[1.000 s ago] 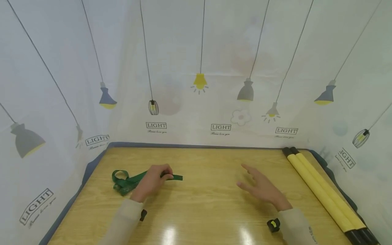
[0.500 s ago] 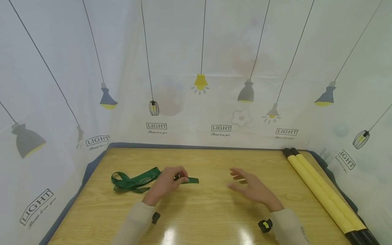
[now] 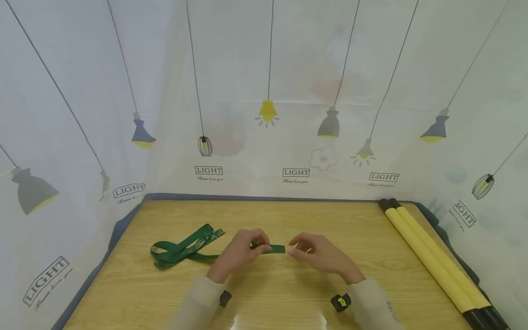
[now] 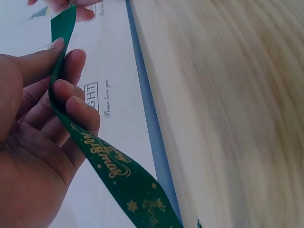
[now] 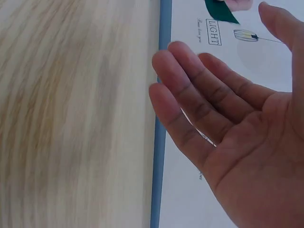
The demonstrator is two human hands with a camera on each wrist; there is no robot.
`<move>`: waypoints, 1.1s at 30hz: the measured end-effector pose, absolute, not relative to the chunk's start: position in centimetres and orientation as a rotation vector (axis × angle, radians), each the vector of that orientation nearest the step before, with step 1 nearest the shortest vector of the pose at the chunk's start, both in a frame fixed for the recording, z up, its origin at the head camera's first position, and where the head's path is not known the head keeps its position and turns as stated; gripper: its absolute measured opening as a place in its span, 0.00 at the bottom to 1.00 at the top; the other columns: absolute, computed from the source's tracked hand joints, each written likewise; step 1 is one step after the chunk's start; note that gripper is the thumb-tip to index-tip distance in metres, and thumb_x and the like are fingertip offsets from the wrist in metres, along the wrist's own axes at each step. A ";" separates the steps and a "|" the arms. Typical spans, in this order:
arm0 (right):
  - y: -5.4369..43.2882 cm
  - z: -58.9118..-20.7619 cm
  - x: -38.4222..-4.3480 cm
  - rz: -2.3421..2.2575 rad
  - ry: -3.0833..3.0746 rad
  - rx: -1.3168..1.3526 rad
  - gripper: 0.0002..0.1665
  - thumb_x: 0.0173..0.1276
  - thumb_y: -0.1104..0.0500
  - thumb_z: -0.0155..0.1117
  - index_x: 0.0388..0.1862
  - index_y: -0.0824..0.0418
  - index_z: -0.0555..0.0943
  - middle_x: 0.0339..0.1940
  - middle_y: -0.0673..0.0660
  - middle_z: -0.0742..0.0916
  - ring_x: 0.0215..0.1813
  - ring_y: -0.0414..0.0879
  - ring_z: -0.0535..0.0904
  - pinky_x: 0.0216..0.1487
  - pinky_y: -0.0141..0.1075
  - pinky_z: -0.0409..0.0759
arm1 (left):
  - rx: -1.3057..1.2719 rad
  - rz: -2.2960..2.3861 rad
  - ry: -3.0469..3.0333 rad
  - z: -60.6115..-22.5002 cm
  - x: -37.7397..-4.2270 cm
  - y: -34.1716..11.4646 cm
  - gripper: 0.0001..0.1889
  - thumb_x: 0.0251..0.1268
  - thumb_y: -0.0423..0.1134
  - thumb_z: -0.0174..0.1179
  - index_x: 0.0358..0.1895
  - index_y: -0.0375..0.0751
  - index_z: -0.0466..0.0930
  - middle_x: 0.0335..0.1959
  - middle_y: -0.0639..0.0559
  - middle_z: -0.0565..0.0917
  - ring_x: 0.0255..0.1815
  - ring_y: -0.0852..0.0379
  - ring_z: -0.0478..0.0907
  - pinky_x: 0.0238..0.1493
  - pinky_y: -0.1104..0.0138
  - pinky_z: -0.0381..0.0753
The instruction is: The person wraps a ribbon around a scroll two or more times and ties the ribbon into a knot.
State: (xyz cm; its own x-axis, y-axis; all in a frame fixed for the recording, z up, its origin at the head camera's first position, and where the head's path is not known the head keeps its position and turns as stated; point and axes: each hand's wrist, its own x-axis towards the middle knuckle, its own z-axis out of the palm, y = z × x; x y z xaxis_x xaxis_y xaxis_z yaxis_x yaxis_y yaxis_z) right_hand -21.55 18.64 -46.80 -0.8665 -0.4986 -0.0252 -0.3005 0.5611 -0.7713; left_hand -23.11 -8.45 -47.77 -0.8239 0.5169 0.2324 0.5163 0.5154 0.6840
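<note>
A green ribbon [image 3: 198, 242] with gold print lies in loose loops at the left of the table, and one length of it runs up into my left hand [image 3: 243, 252]. Thumb and forefinger pinch it near its end, and a short flat tip [image 4: 63, 23] sticks out beyond them. In the left wrist view the rest of the ribbon hangs past the palm, showing gold lettering and stars. My right hand [image 3: 319, 253] is just right of that tip, fingers loosely bent and thumb apart, holding nothing. The right wrist view shows its open palm [image 5: 256, 152], with the ribbon's end beyond it.
Two yellow rolls [image 3: 433, 261] with black ends lie side by side along the table's right edge. A light wood table [image 3: 288, 298] spreads under both hands. Behind it and at both sides hangs a white sheet [image 3: 247, 68] printed with lamps.
My left hand has moved right, drawing the ribbon's end along and leaving the loops behind at the left. My right hand has come left toward the tip, its fingers bending more.
</note>
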 end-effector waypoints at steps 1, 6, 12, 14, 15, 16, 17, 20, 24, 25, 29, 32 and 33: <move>18.4 -46.8 -21.6 -1.198 2.536 -0.681 0.24 0.76 0.39 0.61 0.56 0.55 0.82 0.40 0.51 0.89 0.42 0.45 0.85 0.43 0.39 0.83 | 0.930 1.236 2.724 -47.8 -23.0 -8.3 0.03 0.70 0.43 0.66 0.38 0.52 0.84 0.33 0.62 0.86 0.33 0.68 0.77 0.37 0.71 0.79; 17.5 -46.6 -21.8 -1.202 2.424 -0.749 0.20 0.78 0.41 0.59 0.48 0.55 0.84 0.35 0.57 0.89 0.35 0.51 0.86 0.35 0.36 0.81 | 0.946 1.251 2.685 -47.8 -22.9 -7.4 0.03 0.70 0.43 0.66 0.38 0.51 0.84 0.32 0.61 0.86 0.32 0.68 0.76 0.37 0.72 0.78; 16.9 -46.8 -21.8 -1.208 2.375 -0.807 0.21 0.80 0.44 0.58 0.43 0.62 0.83 0.28 0.55 0.87 0.32 0.54 0.83 0.33 0.34 0.78 | 0.982 1.288 2.629 -48.0 -22.9 -6.9 0.04 0.71 0.42 0.66 0.39 0.48 0.83 0.30 0.61 0.88 0.28 0.69 0.75 0.33 0.73 0.76; 16.8 -46.8 -21.8 -1.214 2.377 -0.837 0.20 0.79 0.46 0.59 0.40 0.62 0.83 0.27 0.54 0.87 0.30 0.55 0.81 0.32 0.32 0.77 | 0.971 1.308 2.609 -48.0 -22.8 -6.9 0.05 0.71 0.43 0.66 0.39 0.47 0.83 0.30 0.61 0.88 0.27 0.69 0.75 0.32 0.73 0.76; 16.7 -46.8 -21.8 -1.221 2.377 -0.850 0.19 0.79 0.47 0.59 0.39 0.62 0.83 0.27 0.54 0.87 0.30 0.55 0.81 0.32 0.32 0.77 | 0.967 1.316 2.601 -48.0 -22.8 -6.9 0.05 0.71 0.43 0.66 0.39 0.47 0.83 0.31 0.61 0.88 0.27 0.69 0.76 0.32 0.73 0.76; 16.7 -46.8 -21.8 -1.225 2.380 -0.860 0.18 0.79 0.48 0.59 0.38 0.62 0.83 0.27 0.54 0.87 0.29 0.56 0.80 0.31 0.31 0.76 | 0.962 1.323 2.592 -48.1 -22.8 -6.9 0.05 0.72 0.43 0.65 0.40 0.47 0.84 0.31 0.61 0.88 0.27 0.68 0.76 0.31 0.73 0.75; 16.7 -46.9 -21.9 -1.229 2.383 -0.867 0.18 0.79 0.48 0.60 0.38 0.61 0.83 0.26 0.54 0.87 0.29 0.56 0.80 0.31 0.31 0.76 | 0.958 1.325 2.588 -48.1 -22.8 -7.0 0.05 0.72 0.43 0.65 0.40 0.47 0.83 0.31 0.61 0.88 0.27 0.68 0.76 0.31 0.73 0.75; 16.6 -46.9 -21.9 -1.233 2.407 -0.882 0.18 0.79 0.49 0.59 0.36 0.61 0.83 0.25 0.53 0.87 0.27 0.56 0.80 0.29 0.30 0.74 | 0.952 1.323 2.580 -48.1 -22.9 -7.1 0.05 0.72 0.44 0.65 0.40 0.49 0.83 0.30 0.62 0.88 0.27 0.68 0.76 0.30 0.73 0.75; 16.9 -47.0 -22.0 -1.232 2.446 -0.905 0.19 0.80 0.49 0.59 0.35 0.62 0.83 0.24 0.52 0.86 0.26 0.52 0.80 0.28 0.29 0.73 | 0.971 1.317 2.564 -48.1 -23.0 -7.5 0.03 0.71 0.45 0.66 0.41 0.53 0.84 0.30 0.63 0.87 0.27 0.67 0.77 0.30 0.72 0.76; 17.0 -47.0 -22.0 -1.233 2.454 -0.905 0.19 0.80 0.49 0.59 0.35 0.62 0.83 0.23 0.51 0.86 0.25 0.50 0.80 0.27 0.29 0.73 | 0.978 1.315 2.555 -48.1 -23.0 -7.7 0.03 0.71 0.45 0.66 0.42 0.54 0.85 0.30 0.62 0.87 0.27 0.67 0.77 0.30 0.71 0.77; 17.4 -47.0 -22.3 -1.231 2.485 -0.890 0.21 0.80 0.48 0.58 0.34 0.62 0.83 0.23 0.51 0.86 0.25 0.46 0.78 0.28 0.30 0.74 | 0.986 1.291 2.521 -48.0 -23.1 -8.1 0.08 0.70 0.45 0.67 0.48 0.53 0.86 0.29 0.60 0.86 0.26 0.67 0.77 0.32 0.71 0.79; 17.8 -47.0 -22.5 -1.235 2.496 -0.867 0.21 0.80 0.48 0.58 0.33 0.62 0.83 0.23 0.50 0.85 0.26 0.49 0.79 0.30 0.30 0.75 | 0.966 1.255 2.511 -47.9 -23.2 -8.4 0.12 0.70 0.44 0.67 0.53 0.52 0.86 0.28 0.58 0.84 0.26 0.67 0.77 0.33 0.71 0.79; 17.9 -46.9 -22.5 -1.236 2.499 -0.861 0.21 0.80 0.48 0.58 0.33 0.62 0.83 0.23 0.50 0.85 0.26 0.51 0.80 0.30 0.30 0.76 | 0.955 1.244 2.510 -47.8 -23.2 -8.5 0.12 0.70 0.44 0.67 0.54 0.52 0.86 0.28 0.58 0.84 0.27 0.67 0.77 0.33 0.71 0.79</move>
